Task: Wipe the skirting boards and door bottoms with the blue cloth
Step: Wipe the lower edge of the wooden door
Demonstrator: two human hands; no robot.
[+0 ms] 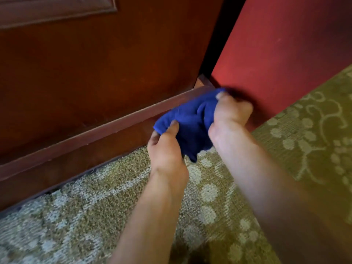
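left hand (166,149) fingers pinch blue cloth (190,122) | right hand (231,113) fingers grip it | beside skirting board (95,134)

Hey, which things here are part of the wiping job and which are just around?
Part of the job:
blue cloth, held by left hand and right hand
skirting board
wooden door

Just around:
patterned carpet
red wall

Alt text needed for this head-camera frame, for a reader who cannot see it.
Both hands hold a bunched blue cloth low at the corner where a dark wooden door meets a red wall; the left hand pinches its lower edge, the right hand grips its upper part, above patterned carpet.
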